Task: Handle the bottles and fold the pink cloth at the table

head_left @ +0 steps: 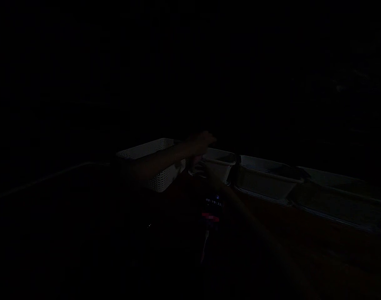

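The scene is very dark. My left hand [198,143] reaches forward over the right end of a white perforated basket [153,152], its fingers too dim to read. My right hand [209,168] stretches up from the lower right to a small object at the near edge of a white tray [223,160]. The object is too dark to name. The right hand's fingers seem pressed against it, but I cannot make out a grip.
A row of shallow white trays [265,177] runs to the right along the far side of a reddish-brown table [302,233]. A small device with a lit display and a red glow [212,208] stands on the table near me.
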Demonstrator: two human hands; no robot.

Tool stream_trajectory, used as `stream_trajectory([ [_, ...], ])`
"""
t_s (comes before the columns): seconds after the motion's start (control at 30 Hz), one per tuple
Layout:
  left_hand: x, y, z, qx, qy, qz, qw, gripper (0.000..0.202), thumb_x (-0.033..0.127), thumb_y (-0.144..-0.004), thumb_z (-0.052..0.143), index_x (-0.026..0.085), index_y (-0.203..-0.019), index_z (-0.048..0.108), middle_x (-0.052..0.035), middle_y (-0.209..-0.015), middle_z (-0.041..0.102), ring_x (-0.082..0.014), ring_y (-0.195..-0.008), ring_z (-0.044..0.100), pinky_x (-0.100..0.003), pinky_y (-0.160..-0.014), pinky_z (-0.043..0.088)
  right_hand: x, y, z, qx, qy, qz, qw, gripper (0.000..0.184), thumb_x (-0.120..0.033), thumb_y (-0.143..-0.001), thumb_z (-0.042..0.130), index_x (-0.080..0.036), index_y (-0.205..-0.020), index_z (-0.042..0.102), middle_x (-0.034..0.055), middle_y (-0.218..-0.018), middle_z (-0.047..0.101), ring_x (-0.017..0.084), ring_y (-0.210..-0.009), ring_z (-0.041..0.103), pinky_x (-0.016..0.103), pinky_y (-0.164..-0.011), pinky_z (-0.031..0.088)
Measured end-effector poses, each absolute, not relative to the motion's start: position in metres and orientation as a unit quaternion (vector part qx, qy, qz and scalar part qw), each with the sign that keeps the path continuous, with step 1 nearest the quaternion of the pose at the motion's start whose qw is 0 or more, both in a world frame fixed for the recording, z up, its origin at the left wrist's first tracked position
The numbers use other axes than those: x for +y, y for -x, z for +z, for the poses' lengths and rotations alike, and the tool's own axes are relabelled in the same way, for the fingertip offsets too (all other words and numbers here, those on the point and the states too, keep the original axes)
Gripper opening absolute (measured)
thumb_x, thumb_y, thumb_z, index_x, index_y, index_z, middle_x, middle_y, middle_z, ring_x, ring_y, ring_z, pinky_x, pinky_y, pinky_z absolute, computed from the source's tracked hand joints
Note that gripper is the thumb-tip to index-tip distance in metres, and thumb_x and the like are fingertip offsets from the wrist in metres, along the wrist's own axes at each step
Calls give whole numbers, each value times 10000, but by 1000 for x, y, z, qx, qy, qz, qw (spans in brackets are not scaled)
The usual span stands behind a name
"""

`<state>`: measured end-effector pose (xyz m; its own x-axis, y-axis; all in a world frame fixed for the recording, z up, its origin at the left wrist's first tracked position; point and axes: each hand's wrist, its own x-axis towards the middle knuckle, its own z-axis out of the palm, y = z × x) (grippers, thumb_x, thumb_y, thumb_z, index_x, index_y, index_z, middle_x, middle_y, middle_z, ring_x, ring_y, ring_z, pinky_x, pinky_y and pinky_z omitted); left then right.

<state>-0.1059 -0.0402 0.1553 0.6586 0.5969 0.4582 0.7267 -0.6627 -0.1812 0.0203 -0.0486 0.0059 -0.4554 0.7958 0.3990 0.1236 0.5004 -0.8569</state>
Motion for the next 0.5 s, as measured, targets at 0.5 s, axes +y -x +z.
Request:
stream_trajectory([
  [0.5,-23,12,36,-215,832,-378,-345,303,219,-815,574,157,-1110,604,-88,-1137,637,-191,-1058,605,-348,-927,463,-77,-178,3,-591,418,390,569,454,-540,-723,660,-153,-959,631,58,-893,664,142,-723,609,241,-621,484],
])
